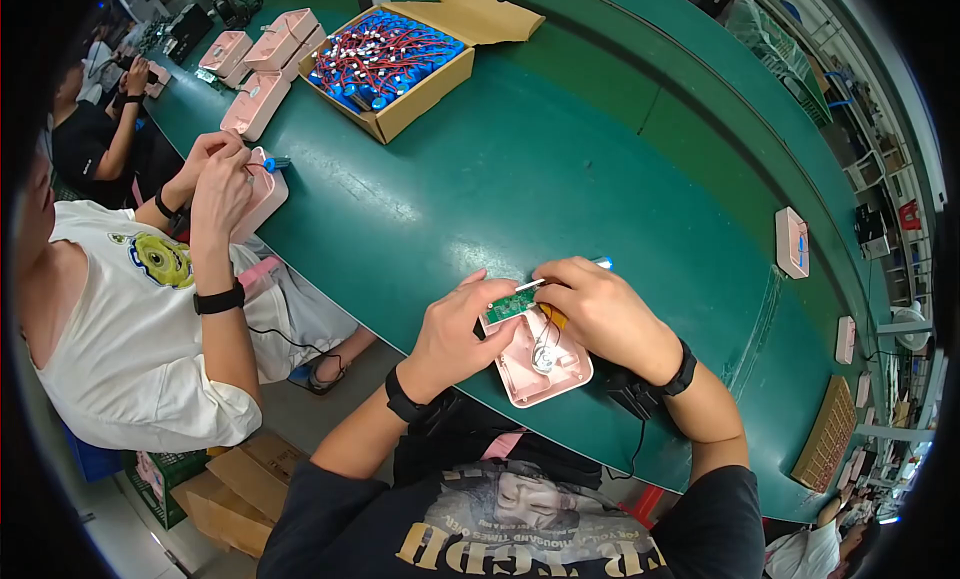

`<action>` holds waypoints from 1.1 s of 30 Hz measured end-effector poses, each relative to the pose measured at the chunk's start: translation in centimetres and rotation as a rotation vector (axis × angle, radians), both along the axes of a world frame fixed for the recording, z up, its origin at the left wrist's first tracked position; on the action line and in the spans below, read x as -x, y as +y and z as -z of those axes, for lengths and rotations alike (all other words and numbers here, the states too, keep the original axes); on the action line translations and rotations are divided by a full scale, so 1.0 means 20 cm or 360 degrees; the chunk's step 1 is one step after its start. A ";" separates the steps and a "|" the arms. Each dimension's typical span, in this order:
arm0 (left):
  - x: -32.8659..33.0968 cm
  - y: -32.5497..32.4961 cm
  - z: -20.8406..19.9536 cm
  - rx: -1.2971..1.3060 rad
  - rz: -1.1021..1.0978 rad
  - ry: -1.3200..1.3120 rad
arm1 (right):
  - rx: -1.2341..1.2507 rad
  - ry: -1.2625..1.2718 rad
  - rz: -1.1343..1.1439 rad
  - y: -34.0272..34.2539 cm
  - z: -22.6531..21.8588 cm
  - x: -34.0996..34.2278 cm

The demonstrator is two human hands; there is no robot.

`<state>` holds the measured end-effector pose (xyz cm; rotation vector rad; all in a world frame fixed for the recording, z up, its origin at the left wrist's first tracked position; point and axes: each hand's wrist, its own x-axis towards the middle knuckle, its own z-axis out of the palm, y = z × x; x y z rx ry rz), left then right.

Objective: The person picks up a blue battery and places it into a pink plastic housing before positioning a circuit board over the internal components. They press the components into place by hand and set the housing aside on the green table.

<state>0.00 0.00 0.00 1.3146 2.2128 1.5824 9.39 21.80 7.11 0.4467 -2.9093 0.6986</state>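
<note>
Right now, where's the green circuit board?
Just right of the head view's centre, the green circuit board is between left hand and right hand, over the pink casing.

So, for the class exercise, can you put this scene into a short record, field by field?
Left hand: holding the green board
Right hand: at the board's right end; exact grip unclear
Case: pink, open, under the board
Bench: green
Carton: open, full of blue parts with red wires
Co-worker: at left, both hands at another pink case

The housing (519,367) looks smooth plastic, the box (430,96) matt cardboard, the tabletop (560,184) glossy and scuffed.
</note>
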 end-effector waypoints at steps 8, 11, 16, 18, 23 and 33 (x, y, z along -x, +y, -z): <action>-0.04 -0.01 -0.08 0.0097 -0.0089 0.0366 | -0.0091 0.0032 0.0044 -0.01 0.00 -0.01; -0.04 -0.01 -0.07 0.0116 -0.0075 0.0317 | -0.0145 -0.0010 0.0058 -0.01 0.00 -0.01; -0.03 -0.01 -0.08 0.0124 -0.0087 0.0360 | 0.0070 -0.0046 0.0033 0.02 0.01 0.01; -0.02 0.00 -0.09 0.0140 -0.0063 0.0371 | 0.0098 -0.0109 0.0054 0.03 0.02 0.01; 0.02 -0.03 -0.16 0.0287 0.0028 0.0355 | 0.0238 -0.0006 -0.0149 0.11 -0.07 0.05; 0.01 -0.05 -0.09 0.0209 -0.0243 0.0375 | -0.0084 -0.0247 0.0145 0.20 0.03 0.05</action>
